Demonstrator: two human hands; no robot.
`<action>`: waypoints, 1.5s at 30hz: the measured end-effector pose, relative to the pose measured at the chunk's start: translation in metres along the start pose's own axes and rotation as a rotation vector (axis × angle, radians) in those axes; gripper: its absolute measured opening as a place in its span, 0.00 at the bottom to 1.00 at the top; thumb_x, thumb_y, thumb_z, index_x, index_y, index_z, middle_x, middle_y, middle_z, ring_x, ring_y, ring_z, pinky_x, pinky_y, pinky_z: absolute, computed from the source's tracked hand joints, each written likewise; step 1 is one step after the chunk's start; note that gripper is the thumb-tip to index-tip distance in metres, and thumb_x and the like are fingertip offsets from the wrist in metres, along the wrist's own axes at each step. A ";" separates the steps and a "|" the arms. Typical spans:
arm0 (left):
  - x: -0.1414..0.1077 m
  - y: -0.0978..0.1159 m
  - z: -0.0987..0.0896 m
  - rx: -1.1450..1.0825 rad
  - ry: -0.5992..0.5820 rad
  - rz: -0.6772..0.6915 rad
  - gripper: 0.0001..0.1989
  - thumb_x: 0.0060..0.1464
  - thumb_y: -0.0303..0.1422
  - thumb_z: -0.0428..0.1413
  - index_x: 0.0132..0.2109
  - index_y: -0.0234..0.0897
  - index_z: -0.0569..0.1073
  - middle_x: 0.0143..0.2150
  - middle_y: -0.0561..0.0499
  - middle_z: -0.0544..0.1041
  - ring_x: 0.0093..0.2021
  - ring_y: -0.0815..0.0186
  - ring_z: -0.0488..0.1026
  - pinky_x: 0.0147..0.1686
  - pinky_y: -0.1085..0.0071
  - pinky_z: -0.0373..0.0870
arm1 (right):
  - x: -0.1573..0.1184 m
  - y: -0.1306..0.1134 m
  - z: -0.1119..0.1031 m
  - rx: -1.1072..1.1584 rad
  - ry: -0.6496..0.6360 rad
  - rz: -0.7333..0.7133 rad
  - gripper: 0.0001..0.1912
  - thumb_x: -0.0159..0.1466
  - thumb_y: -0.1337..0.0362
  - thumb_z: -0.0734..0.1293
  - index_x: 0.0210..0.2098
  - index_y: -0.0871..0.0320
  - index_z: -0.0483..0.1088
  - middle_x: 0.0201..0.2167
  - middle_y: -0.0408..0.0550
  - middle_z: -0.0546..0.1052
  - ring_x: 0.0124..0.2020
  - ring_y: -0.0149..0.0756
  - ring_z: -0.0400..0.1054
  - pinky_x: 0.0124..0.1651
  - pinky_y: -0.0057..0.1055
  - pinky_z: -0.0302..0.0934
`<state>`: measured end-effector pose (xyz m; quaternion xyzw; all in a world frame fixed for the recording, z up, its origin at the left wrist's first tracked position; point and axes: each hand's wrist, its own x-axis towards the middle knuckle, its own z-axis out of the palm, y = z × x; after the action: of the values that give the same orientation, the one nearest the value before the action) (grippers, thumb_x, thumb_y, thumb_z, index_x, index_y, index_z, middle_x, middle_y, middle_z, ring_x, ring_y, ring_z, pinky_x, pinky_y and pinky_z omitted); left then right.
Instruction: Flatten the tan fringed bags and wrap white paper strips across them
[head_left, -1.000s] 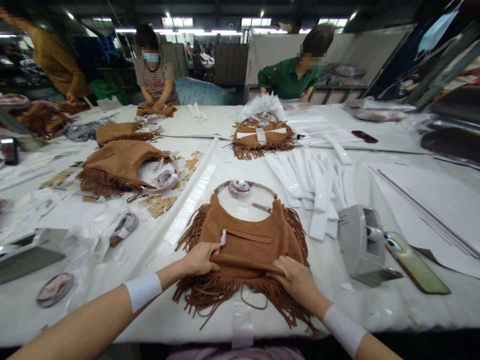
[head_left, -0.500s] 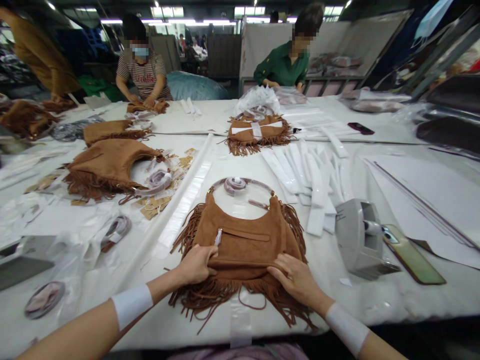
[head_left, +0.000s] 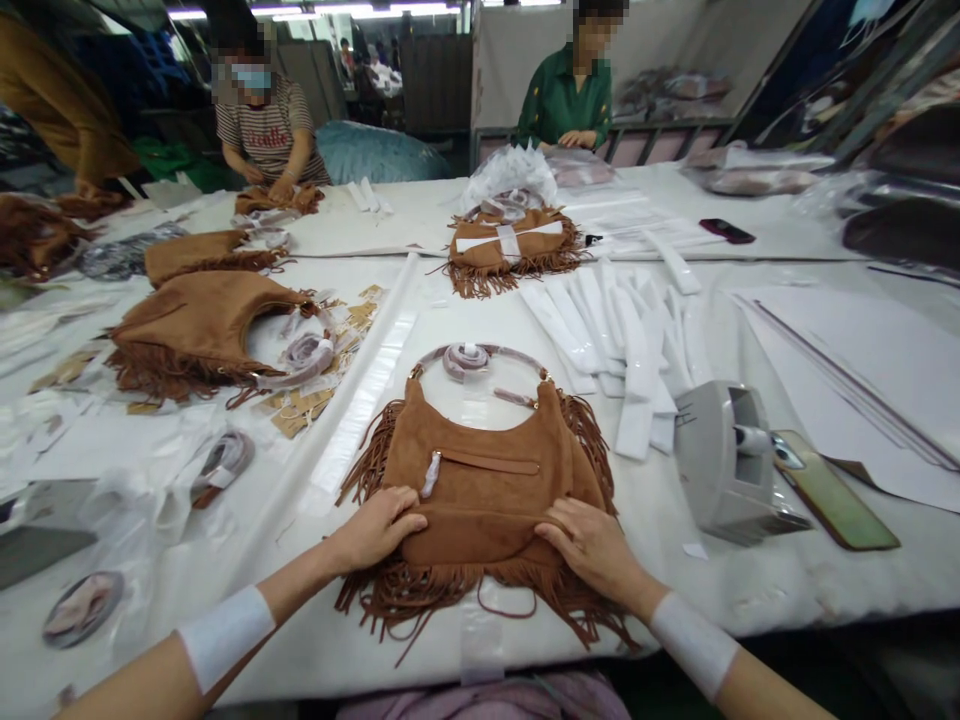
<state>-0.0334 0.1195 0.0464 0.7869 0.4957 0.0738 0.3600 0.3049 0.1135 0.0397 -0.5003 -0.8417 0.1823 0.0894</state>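
A brown suede bag with long fringe lies flat in front of me, its strap curving away at the top. My left hand grips the lower left part of the bag, thumb and fingers closed on the suede. At the lower right, my right hand is closed on the bag in the same way. Between the hands the bottom panel is folded across. A zip with a wrapped pull shows above my left hand.
More brown bags lie at left, and a folded one lies ahead. White strips, a grey tape dispenser and a green phone are at right. People stand across the table.
The bottom panel between my hands lies flatter. My left hand has shifted slightly left, still on the bag. The view has tilted down a little, and the person in green has moved their hands.
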 end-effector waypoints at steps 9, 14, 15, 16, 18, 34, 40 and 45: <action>0.013 -0.013 0.015 0.369 0.026 -0.050 0.17 0.66 0.41 0.39 0.35 0.39 0.66 0.34 0.46 0.75 0.37 0.58 0.72 0.39 0.65 0.63 | 0.004 0.004 0.010 -0.053 0.051 0.083 0.22 0.70 0.52 0.52 0.32 0.55 0.70 0.30 0.47 0.77 0.34 0.36 0.72 0.36 0.31 0.58; 0.021 -0.012 0.014 0.438 -0.029 -0.061 0.18 0.65 0.42 0.40 0.37 0.38 0.69 0.35 0.45 0.77 0.38 0.58 0.74 0.38 0.67 0.65 | 0.007 0.008 0.016 -0.047 0.094 0.143 0.19 0.69 0.54 0.54 0.37 0.56 0.71 0.28 0.47 0.79 0.30 0.35 0.73 0.32 0.30 0.56; 0.024 -0.011 0.012 0.438 -0.045 -0.068 0.18 0.65 0.43 0.40 0.37 0.38 0.69 0.35 0.45 0.77 0.38 0.58 0.74 0.37 0.67 0.65 | 0.007 0.008 0.017 -0.046 0.103 0.152 0.18 0.69 0.54 0.54 0.39 0.56 0.71 0.28 0.46 0.79 0.30 0.35 0.74 0.32 0.30 0.57; 0.027 -0.008 0.009 0.441 -0.062 -0.080 0.19 0.65 0.44 0.40 0.38 0.38 0.70 0.35 0.45 0.77 0.38 0.58 0.74 0.37 0.66 0.65 | 0.008 0.007 0.018 -0.049 0.110 0.161 0.17 0.69 0.55 0.54 0.41 0.55 0.70 0.29 0.46 0.79 0.30 0.35 0.74 0.32 0.30 0.57; 0.033 -0.004 0.004 0.456 -0.095 -0.110 0.20 0.65 0.45 0.40 0.38 0.39 0.71 0.36 0.44 0.78 0.37 0.57 0.75 0.37 0.66 0.66 | 0.009 0.005 0.020 -0.073 0.117 0.180 0.16 0.69 0.56 0.55 0.43 0.54 0.70 0.30 0.45 0.80 0.30 0.35 0.74 0.32 0.30 0.57; 0.031 0.027 -0.002 0.411 -0.221 0.684 0.25 0.62 0.27 0.44 0.65 0.43 0.56 0.66 0.47 0.61 0.66 0.58 0.53 0.63 0.58 0.50 | 0.009 -0.016 0.016 -0.235 0.186 0.112 0.14 0.69 0.61 0.55 0.33 0.56 0.69 0.37 0.50 0.70 0.39 0.40 0.61 0.42 0.36 0.55; 0.038 -0.004 0.004 0.349 -0.160 0.643 0.26 0.61 0.33 0.46 0.66 0.45 0.56 0.66 0.50 0.61 0.68 0.55 0.51 0.67 0.51 0.42 | 0.006 -0.010 0.022 -0.227 0.330 0.147 0.11 0.66 0.62 0.59 0.44 0.55 0.71 0.54 0.54 0.66 0.50 0.46 0.59 0.52 0.44 0.53; 0.041 -0.006 0.006 0.383 -0.091 0.657 0.25 0.62 0.32 0.46 0.65 0.42 0.57 0.66 0.51 0.62 0.67 0.55 0.54 0.67 0.49 0.40 | 0.012 0.003 0.026 -0.227 0.335 0.100 0.11 0.65 0.65 0.60 0.43 0.52 0.72 0.54 0.52 0.66 0.50 0.46 0.60 0.51 0.44 0.55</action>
<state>-0.0144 0.1520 0.0281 0.9594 0.2051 0.0562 0.1853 0.2929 0.1192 0.0144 -0.5716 -0.8043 0.0048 0.1622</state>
